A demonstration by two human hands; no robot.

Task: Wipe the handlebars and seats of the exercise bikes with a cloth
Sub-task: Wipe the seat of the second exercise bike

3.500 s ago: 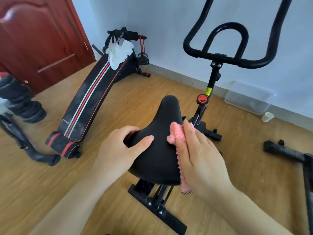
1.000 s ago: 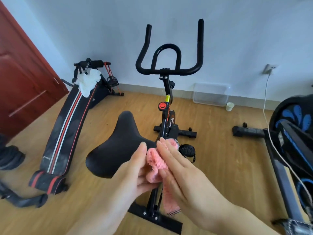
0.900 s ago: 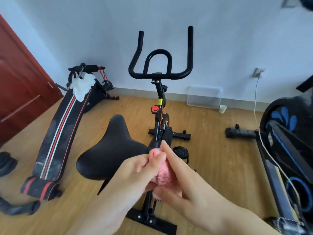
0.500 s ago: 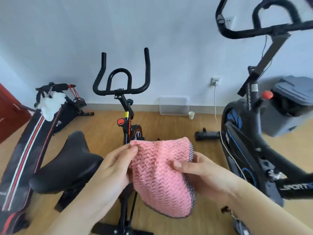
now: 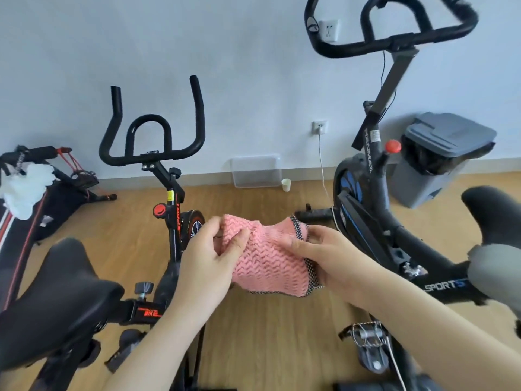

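While the wooden floor (image 5: 267, 348) and pale wall (image 5: 253, 66) fill most of the head view, two exercise bikes stand side by side on that floor, both facing the wall. On the right stands the larger blue-and-black bike (image 5: 375, 227), its looped handlebars (image 5: 392, 32) high near the top edge and its black seat (image 5: 496, 215) at the right edge, with a grey blurred shape just below that seat. On the left stands the red-and-black bike (image 5: 174, 221), with its handlebars (image 5: 152, 136) rising in two upright horns and its black seat (image 5: 64, 289) low at the left, nose pointing toward the wall. A black bench with red and white stripes (image 5: 19, 230) leans at the far left, a white rag (image 5: 25, 187) draped on it. A grey lidded bin (image 5: 439, 159) sits against the wall behind the right bike, and a clear plastic box (image 5: 256, 170) leans on the baseboard beside a small paper cup (image 5: 286, 184). Between the two bikes, in mid-air and touching neither, the pink cloth (image 5: 267, 263) is stretched between both hands. The left hand (image 5: 208, 266) pinches its bunched left end with thumb and curled fingers, and the right hand (image 5: 335, 261) grips the dark-trimmed right edge.
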